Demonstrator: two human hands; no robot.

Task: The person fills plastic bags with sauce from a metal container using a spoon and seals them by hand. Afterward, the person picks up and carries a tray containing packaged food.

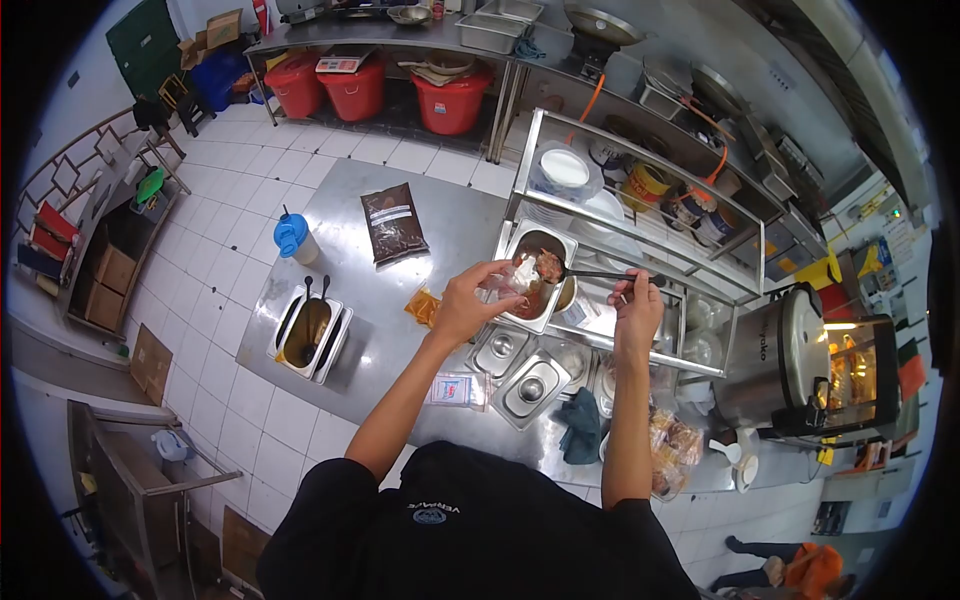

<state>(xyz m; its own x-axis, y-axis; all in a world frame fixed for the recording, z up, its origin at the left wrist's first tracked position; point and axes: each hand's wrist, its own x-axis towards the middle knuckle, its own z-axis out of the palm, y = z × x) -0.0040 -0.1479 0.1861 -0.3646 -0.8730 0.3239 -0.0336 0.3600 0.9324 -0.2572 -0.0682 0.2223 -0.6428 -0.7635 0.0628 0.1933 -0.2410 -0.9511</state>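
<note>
My left hand (478, 302) is closed, thumb and fingers pinching what looks like a small clear plastic bag (508, 284) above a steel food pan (542, 322). Whitish and reddish contents show at the bag, though its edges are hard to make out. My right hand (637, 312) grips the black handle of a serving spoon (604, 275). Chunky reddish-brown food (546, 266) sits in the spoon's bowl, beside the bag and over the pan. Sauce lies in the pan below. Two lidded steel pans (532, 390) stand nearer to me.
On the steel table (330, 215) are a brown packet (395, 224), a blue-lidded shaker (294, 238) and a pan with two ladles (308, 335). A metal rack (640, 160) rises at the far right. A large cooker (765, 355) and a dark cloth (580, 425) are to the right.
</note>
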